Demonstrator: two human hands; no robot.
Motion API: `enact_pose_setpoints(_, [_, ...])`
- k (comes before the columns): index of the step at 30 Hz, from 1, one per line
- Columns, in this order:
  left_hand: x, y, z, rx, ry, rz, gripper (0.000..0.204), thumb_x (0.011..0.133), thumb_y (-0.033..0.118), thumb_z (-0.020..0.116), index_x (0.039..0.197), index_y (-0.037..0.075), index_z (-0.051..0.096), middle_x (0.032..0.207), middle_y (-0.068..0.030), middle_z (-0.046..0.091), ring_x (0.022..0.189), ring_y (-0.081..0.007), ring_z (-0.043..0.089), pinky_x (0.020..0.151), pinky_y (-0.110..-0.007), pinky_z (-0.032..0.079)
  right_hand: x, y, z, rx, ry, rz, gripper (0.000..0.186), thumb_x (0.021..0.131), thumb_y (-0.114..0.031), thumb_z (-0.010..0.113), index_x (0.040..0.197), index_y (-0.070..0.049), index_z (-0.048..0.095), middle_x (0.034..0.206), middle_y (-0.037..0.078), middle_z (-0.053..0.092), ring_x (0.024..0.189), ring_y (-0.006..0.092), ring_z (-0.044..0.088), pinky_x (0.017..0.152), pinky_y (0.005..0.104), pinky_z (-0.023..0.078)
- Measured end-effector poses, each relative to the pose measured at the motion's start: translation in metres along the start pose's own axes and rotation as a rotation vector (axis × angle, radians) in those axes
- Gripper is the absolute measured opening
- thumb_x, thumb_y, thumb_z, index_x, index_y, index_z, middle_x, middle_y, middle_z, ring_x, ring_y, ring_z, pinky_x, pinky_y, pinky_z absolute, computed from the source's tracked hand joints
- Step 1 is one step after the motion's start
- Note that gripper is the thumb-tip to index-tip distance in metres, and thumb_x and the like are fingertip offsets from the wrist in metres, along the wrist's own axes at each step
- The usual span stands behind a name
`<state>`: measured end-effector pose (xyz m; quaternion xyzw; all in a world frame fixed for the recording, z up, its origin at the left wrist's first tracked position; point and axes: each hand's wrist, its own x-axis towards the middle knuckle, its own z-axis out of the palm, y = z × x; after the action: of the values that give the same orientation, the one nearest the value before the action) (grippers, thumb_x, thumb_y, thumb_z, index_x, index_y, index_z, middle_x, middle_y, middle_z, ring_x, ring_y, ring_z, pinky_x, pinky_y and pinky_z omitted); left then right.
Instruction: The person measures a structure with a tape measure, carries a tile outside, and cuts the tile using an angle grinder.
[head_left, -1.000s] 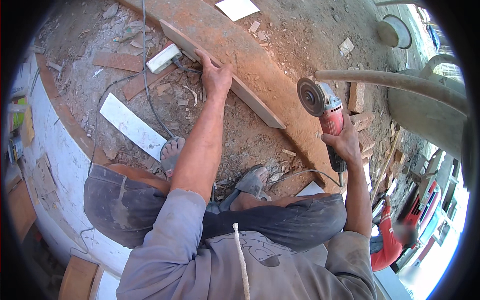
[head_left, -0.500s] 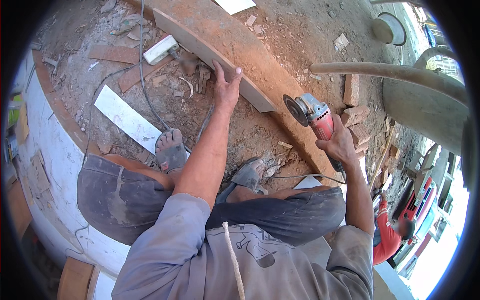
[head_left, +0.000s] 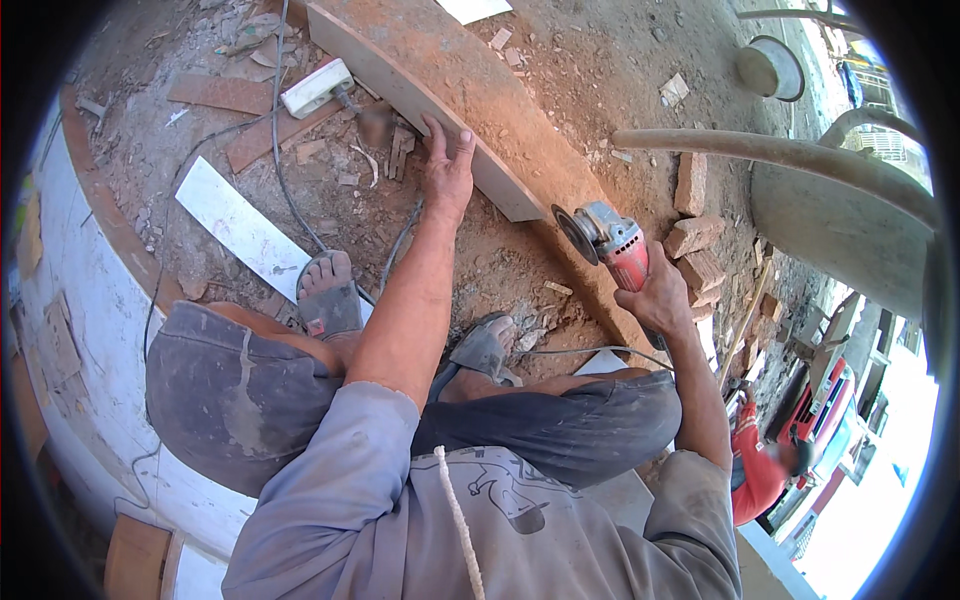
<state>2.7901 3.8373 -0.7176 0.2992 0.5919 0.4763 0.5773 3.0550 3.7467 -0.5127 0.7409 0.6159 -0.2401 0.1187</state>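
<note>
A long narrow grey tile (head_left: 420, 103) stands on edge along a dusty reddish ledge (head_left: 560, 170). My left hand (head_left: 447, 172) holds it near its middle, fingers on its face and upper edge. My right hand (head_left: 652, 292) is closed on a red and silver angle grinder (head_left: 625, 258), whose dark disc (head_left: 572, 237) is just beyond the tile's lower right end; whether they touch I cannot tell. The grinder's cord (head_left: 555, 353) runs along the ground beside my sandalled feet. A white power strip (head_left: 315, 88) lies behind the tile's upper part.
A white strip (head_left: 234, 223) and broken pieces lie on the dirt at left. Bricks (head_left: 692, 237), a metal bowl (head_left: 760, 70), a long pipe (head_left: 740, 143) and a grey drum (head_left: 820, 240) are at right. A person in a red top (head_left: 755, 470) is at lower right.
The grinder has moved left and tilted, bringing its disc beside the tile's end. My left hand has shifted down and right along the tile, and the tile appears shifted up-left in view.
</note>
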Motion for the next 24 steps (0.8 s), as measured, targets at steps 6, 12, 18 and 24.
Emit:
enact_pose_setpoints(6, [0.007,-0.015,-0.001,-0.112,-0.001,-0.014,0.076,0.102,0.052,0.045,0.161,0.02,0.007,0.162,-0.0267,0.016,0.153,-0.0372,0.007,0.122,-0.04,0.016,0.001,-0.001,0.002,-0.04,0.018,-0.04,0.062,0.064,-0.024,0.076,0.114,-0.001,0.047,0.095,0.028,0.067,0.093,0.0477,0.065,0.083,0.0523,0.051])
enact_pose_setpoints(12, [0.006,-0.015,-0.002,-0.08,0.018,-0.013,0.074,0.103,0.05,0.046,0.16,0.022,0.009,0.162,-0.0275,0.016,0.153,-0.037,0.007,0.122,-0.039,0.017,0.001,-0.002,0.005,-0.046,0.01,-0.029,0.061,0.064,-0.023,0.075,0.115,-0.003,0.048,0.099,0.027,0.066,0.095,0.0473,0.064,0.084,0.0518,0.05])
enact_pose_setpoints(18, [0.008,-0.016,-0.001,-0.081,0.026,-0.001,0.075,0.102,0.05,0.049,0.16,0.021,0.012,0.161,-0.0304,0.017,0.152,-0.038,0.011,0.121,-0.04,0.02,-0.001,-0.007,0.003,-0.024,0.039,-0.045,0.06,0.064,-0.023,0.075,0.115,-0.004,0.049,0.099,0.027,0.065,0.096,0.0477,0.063,0.085,0.0517,0.05])
enact_pose_setpoints(24, [0.009,-0.019,-0.001,-0.099,0.053,0.015,0.075,0.101,0.049,0.052,0.16,0.02,0.016,0.159,-0.0327,0.018,0.151,-0.0391,0.015,0.121,-0.04,0.022,-0.001,-0.007,0.004,-0.035,0.039,-0.059,0.059,0.065,-0.023,0.075,0.114,-0.005,0.048,0.099,0.027,0.065,0.095,0.0474,0.063,0.084,0.0518,0.049])
